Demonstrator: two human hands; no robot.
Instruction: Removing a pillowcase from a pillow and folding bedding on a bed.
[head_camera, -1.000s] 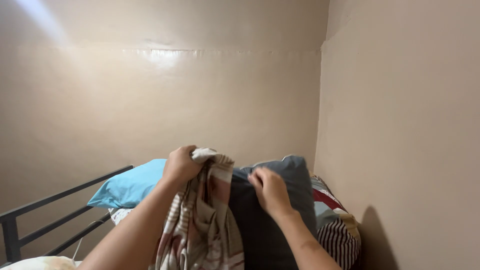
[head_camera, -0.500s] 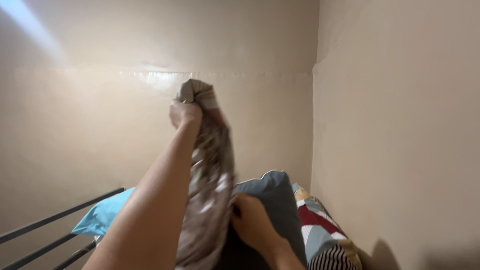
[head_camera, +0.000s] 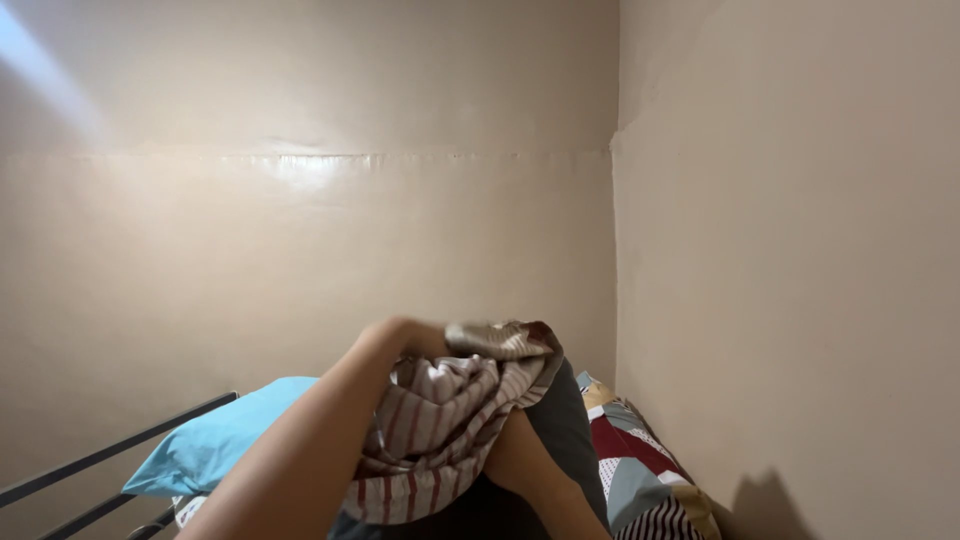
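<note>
Hands: left (head_camera: 400, 340) raised, gripping the bunched striped cloth (head_camera: 450, 410); right hidden beneath it, grip unclear.

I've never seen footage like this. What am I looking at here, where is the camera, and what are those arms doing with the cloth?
No machine here: a person wears a camera on the head, so you see their own arms from above. The left hand grips a bunched striped cloth, beige with red lines. The right hand is hidden under that cloth; only its forearm shows. Beneath is a dark grey pillow. A light blue pillow lies to the left by a black metal rail, a patchwork pillow to the right against the beige wall.
</note>
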